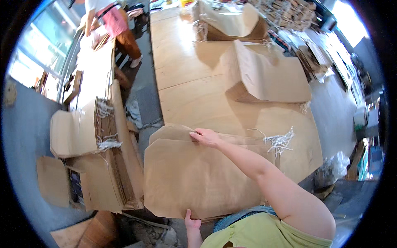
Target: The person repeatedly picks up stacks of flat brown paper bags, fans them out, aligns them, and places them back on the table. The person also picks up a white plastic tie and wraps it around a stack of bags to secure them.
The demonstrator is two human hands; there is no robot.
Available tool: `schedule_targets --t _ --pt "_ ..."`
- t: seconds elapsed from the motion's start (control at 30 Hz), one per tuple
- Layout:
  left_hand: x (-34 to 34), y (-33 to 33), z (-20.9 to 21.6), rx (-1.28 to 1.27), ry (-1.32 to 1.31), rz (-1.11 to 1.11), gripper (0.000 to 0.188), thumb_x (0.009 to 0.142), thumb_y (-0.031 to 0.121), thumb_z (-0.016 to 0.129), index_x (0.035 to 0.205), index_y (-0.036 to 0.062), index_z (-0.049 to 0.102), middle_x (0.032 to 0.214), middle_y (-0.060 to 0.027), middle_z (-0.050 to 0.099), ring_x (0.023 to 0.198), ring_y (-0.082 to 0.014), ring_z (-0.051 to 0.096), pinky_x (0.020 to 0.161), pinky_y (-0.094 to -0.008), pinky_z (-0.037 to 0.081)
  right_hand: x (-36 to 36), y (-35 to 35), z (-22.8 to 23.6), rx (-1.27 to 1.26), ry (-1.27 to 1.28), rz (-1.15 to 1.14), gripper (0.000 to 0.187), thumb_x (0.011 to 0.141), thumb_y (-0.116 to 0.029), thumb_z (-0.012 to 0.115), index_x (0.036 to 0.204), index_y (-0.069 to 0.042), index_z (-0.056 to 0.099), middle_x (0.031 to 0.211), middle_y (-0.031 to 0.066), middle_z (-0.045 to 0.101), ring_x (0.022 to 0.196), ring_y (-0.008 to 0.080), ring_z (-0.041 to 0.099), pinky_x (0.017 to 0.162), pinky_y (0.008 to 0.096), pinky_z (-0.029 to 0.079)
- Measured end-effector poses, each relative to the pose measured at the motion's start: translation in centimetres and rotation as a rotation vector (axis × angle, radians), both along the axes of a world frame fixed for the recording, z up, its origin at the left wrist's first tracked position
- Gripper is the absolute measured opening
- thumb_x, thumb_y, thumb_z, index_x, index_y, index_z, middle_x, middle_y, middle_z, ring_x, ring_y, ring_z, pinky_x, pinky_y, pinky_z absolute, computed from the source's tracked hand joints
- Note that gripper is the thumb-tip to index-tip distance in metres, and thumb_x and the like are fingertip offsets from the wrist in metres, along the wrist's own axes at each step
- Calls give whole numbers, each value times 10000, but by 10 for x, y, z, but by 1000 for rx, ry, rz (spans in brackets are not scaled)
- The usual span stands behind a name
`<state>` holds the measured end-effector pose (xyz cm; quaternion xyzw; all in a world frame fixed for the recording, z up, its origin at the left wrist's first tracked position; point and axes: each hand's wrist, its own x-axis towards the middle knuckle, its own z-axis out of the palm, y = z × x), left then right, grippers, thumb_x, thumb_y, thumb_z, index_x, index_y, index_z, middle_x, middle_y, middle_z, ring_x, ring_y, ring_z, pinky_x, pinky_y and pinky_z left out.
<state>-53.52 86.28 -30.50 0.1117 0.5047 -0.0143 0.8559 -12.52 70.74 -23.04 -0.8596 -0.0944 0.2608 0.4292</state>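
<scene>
The stack of flat brown paper bags (pixel 202 182) lies at the near end of the wooden table (pixel 186 95), its white string handles (pixel 279 142) on the side away from the floor piles. The right hand (pixel 205 137) presses curled fingers on the stack's far edge, and the left hand (pixel 192 224) grips the near edge, thumb on top. Squaring it well probably means pushing both edges evenly so no sheets fan out.

I see a long wooden table (pixel 186 89) down the middle, grey floor (pixel 142 93) beside it — bright windows (pixel 37 53) at left, and another person (pixel 113 25) at the far bench (pixel 93 70).
</scene>
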Motion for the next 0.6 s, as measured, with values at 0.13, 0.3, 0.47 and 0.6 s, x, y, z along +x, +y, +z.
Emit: schedule_targets --t 0.13,0.3,0.47,0.6 --pt "15 -13 38 183 -97 -67 444 846 126 641 1271 99 513 1244 -92 573 1178 -284 513 1015 -506 393 -9 -61 60 211 30 -182 608 797 -631 589 962 -48 632 921 112 658 898 271 611 782 362 469" --pt "93 -39 152 768 -252 -84 647 765 -76 625 1355 83 412 1293 -122 511 1146 -283 523 962 -433 458 -24 -173 145 610 -243 -450 753 711 -506 784 1207 5 540 979 64 630 856 160 570 745 332 461" --pt "160 -99 311 1433 -334 -227 587 738 -45 697 1277 -33 465 1220 -148 561 1068 -262 563 905 -380 478 -58 -296 195 962 -148 -656 802 831 -440 689 1387 12 328 1180 106 554 1080 174 513 929 309 409" --pt "168 -265 456 1849 -789 -635 517 714 27 765 1176 -60 551 1096 -145 639 960 -241 623 893 -355 483 -105 -387 151 1132 -65 -857 765 890 -483 594 1387 15 295 1294 102 478 1193 177 430 1016 322 344"
